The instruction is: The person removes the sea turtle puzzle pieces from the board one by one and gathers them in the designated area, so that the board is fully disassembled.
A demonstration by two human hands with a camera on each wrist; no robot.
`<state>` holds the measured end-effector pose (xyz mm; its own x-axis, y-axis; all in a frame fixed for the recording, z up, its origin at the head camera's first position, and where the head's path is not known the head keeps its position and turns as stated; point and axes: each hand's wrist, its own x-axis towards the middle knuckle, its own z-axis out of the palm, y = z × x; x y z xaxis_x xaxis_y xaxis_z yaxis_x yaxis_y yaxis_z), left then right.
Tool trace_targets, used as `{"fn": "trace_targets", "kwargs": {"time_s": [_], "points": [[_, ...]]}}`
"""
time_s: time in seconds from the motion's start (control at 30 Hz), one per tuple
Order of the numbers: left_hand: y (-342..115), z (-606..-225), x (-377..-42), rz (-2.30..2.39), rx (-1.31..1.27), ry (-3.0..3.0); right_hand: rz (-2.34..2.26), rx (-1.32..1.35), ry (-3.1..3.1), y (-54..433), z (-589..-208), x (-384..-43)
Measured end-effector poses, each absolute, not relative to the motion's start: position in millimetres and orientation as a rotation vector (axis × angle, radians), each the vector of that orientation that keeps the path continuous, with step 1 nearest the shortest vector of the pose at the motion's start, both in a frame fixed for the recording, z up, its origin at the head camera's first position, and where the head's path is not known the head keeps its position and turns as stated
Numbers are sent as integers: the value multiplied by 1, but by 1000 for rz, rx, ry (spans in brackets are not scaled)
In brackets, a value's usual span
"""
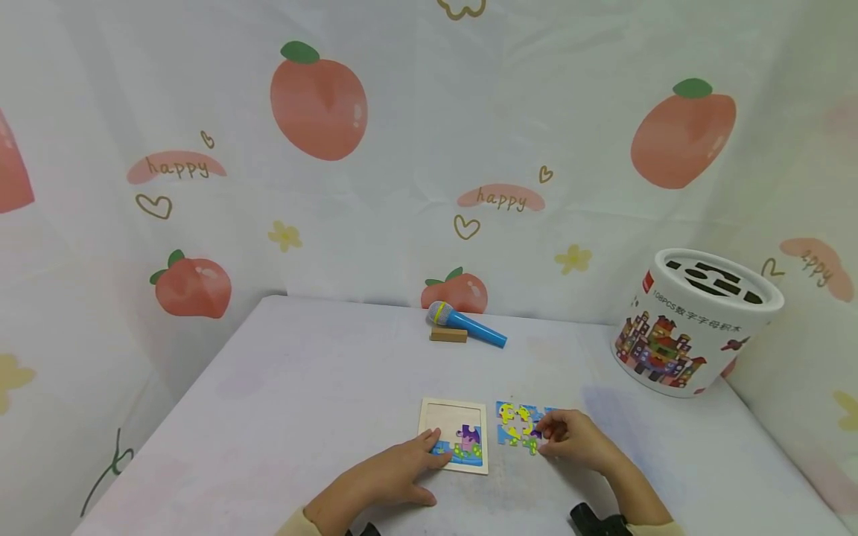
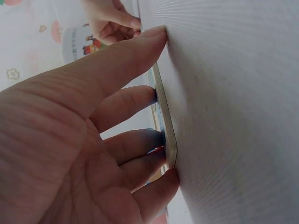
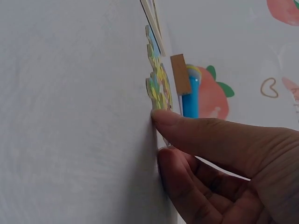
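A square wooden puzzle tray (image 1: pixel 452 409) lies flat on the table, with purple, blue and green pieces filling its lower and right part. My left hand (image 1: pixel 402 469) rests over its lower left edge. In the left wrist view the left fingers (image 2: pixel 135 140) touch the tray's side and the thumb lies on the table. To the right of the tray lies a cluster of loose jigsaw pieces (image 1: pixel 512 433) in blue, yellow and green. At its right side, my right hand (image 1: pixel 570 439) pinches a purple puzzle piece (image 1: pixel 536 433), mostly hidden by thumb and fingers.
Behind the tray, a blue toy microphone (image 1: pixel 477 328) leans over a small brown wooden block (image 1: pixel 448 336). A large white bucket (image 1: pixel 697 324) with a slotted lid stands at the back right. Fruit-printed cloth (image 1: pixel 389 223) hangs behind the white table (image 1: pixel 302 387).
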<state>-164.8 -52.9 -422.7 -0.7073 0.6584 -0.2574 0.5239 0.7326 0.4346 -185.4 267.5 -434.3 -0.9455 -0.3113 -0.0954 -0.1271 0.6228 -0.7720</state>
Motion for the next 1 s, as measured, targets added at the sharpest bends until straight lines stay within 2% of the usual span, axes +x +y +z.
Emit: {"fn": "trace_targets", "kwargs": {"time_s": [1.0], "points": [[-52, -422, -165, 461, 862, 2534, -1184, -504, 2563, 275, -432, -188]]}}
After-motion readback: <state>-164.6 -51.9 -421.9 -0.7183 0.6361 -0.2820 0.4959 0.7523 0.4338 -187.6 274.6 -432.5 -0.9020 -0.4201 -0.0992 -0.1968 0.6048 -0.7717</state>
